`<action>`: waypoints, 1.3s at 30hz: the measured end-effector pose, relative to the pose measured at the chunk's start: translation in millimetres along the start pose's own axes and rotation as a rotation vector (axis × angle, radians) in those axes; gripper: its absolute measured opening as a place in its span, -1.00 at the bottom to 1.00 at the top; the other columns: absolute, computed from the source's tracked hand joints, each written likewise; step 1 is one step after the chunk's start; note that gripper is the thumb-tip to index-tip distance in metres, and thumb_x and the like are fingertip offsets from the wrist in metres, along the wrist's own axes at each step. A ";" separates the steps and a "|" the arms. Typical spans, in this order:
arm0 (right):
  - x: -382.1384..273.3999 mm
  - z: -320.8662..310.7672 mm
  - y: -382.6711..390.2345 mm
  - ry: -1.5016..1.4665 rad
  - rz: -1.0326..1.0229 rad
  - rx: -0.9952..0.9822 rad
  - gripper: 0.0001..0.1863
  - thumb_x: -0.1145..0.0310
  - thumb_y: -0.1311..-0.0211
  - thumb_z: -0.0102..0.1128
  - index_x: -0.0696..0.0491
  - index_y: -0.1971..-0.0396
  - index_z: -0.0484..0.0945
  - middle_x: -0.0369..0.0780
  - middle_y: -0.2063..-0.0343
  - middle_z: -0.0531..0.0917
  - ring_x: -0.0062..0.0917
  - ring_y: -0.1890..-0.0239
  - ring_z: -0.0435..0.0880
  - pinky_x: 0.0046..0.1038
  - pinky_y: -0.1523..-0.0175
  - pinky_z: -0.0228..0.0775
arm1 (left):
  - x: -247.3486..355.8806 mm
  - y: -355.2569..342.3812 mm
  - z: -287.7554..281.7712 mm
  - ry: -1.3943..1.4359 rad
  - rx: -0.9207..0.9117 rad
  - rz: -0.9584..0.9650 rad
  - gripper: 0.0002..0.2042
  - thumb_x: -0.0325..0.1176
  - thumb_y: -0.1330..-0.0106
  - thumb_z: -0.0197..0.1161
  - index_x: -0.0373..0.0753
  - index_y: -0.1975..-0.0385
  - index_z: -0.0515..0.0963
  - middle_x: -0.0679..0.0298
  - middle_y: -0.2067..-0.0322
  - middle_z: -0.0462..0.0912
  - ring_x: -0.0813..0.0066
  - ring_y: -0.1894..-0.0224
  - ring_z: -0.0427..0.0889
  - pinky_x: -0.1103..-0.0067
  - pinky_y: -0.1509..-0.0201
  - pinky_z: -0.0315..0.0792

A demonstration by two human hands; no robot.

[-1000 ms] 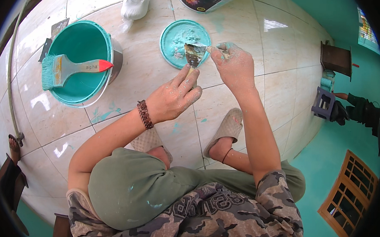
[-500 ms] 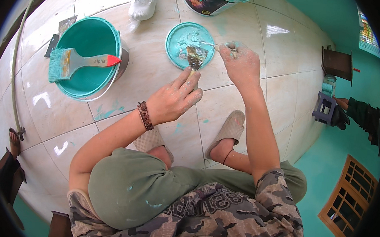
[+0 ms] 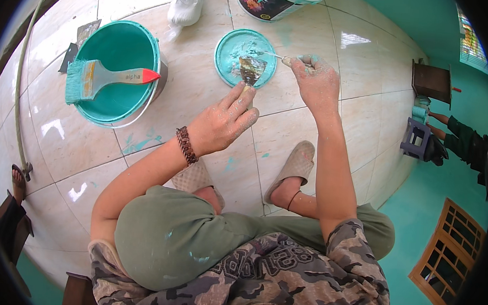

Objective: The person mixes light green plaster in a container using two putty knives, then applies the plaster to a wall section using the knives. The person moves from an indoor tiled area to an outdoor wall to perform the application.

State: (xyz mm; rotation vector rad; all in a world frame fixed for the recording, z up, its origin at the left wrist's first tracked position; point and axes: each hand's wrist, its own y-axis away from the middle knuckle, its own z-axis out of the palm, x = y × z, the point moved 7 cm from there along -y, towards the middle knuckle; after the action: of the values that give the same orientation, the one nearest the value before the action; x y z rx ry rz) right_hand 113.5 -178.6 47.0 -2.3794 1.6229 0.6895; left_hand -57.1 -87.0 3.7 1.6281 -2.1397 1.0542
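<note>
A round turquoise lid [image 3: 222, 66] lies on the tiles, with a lump of pale turquoise paste [image 3: 250, 45] on it. My left hand [image 3: 219, 124] grips the handle of a putty knife [image 3: 252, 72], whose stained wide blade is over the near part of the lid. In my closed right hand [image 3: 317, 85] is a second scraper [image 3: 275, 55], seen nearly edge-on, with its thin blade reaching over the lid's right side. Most of its handle is hidden by my fingers. Both hands are dusted with pale specks.
Left of the lid stands a turquoise-coated bucket [image 3: 116, 40] with a wide paintbrush [image 3: 111, 79] across its rim. Behind are a white bag [image 3: 185, 6] and a paint tub [image 3: 271, 6]. At right, a person's hands [image 3: 437, 125] are near a grey stool [image 3: 416, 138].
My right hand has shifted slightly right and toward me with its scraper. The left hand's putty knife stays almost in place. At far right, more of the other person's hands shows.
</note>
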 end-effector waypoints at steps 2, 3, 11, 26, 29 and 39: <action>3.4 -2.7 0.3 0.017 -0.003 -0.006 -0.58 0.11 -0.07 0.26 0.21 0.30 0.63 -0.01 0.49 0.66 -0.22 0.38 0.66 -0.33 0.19 0.47 | -0.4 -1.5 -2.9 0.010 0.012 0.003 -0.65 -0.69 0.04 0.14 -0.32 0.18 0.45 -0.04 -0.15 0.34 -0.10 -0.23 0.33 0.32 -0.08 0.48; 9.3 0.5 -0.8 -0.009 0.021 -0.032 -0.58 0.10 -0.06 0.27 0.20 0.30 0.63 -0.01 0.48 0.67 -0.23 0.36 0.66 -0.33 0.19 0.47 | -0.9 -1.5 -3.9 0.026 0.036 0.012 -0.65 -0.70 0.04 0.14 -0.32 0.19 0.45 -0.04 -0.15 0.34 -0.09 -0.23 0.34 0.33 -0.08 0.49; 53.4 -0.8 -18.4 -0.087 0.085 -0.034 -0.57 0.18 -0.04 0.33 0.20 0.18 0.61 -0.16 0.44 0.64 -0.53 0.40 0.57 -0.52 0.23 0.42 | -37.0 -6.2 -47.4 0.153 0.366 -0.223 -0.71 -0.67 -0.15 0.18 -0.27 0.13 0.42 -0.01 -0.02 0.53 0.04 0.07 0.62 0.42 0.09 0.54; 11.5 53.2 -77.3 -0.058 -0.275 -0.043 -0.60 0.20 -0.03 0.36 0.14 0.19 0.60 -0.14 0.34 0.64 -0.39 0.33 0.59 -0.41 0.15 0.44 | -106.3 -45.1 -39.1 0.146 0.361 -0.490 -0.72 -0.40 -0.30 0.17 -0.33 0.07 0.34 0.02 0.31 0.63 0.12 0.25 0.65 0.43 0.20 0.49; -2.2 65.2 -67.8 -0.031 -0.290 -0.202 -0.64 0.20 -0.08 0.33 0.12 0.20 0.60 -0.12 0.35 0.64 -0.37 0.32 0.59 -0.38 0.15 0.43 | -114.7 -51.1 -37.8 0.135 0.377 -0.423 -0.72 -0.36 -0.30 0.18 -0.32 0.07 0.34 -0.01 0.30 0.61 0.08 0.28 0.63 0.43 0.25 0.49; -24.6 67.3 -51.2 0.023 -0.475 -0.289 -0.75 0.37 -0.09 0.30 0.15 0.24 0.58 -0.08 0.36 0.66 -0.26 0.32 0.62 -0.38 0.17 0.44 | -122.6 -64.9 -36.6 0.157 0.416 -0.420 -0.72 -0.35 -0.30 0.17 -0.28 0.07 0.33 0.00 0.37 0.60 0.06 0.33 0.63 0.41 0.28 0.47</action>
State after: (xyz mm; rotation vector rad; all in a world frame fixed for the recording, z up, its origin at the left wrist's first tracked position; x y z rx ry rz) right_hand 134.7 -111.6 -6.0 -2.8303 0.9461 0.8395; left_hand 36.2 19.8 -17.6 1.9763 -1.4501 1.4834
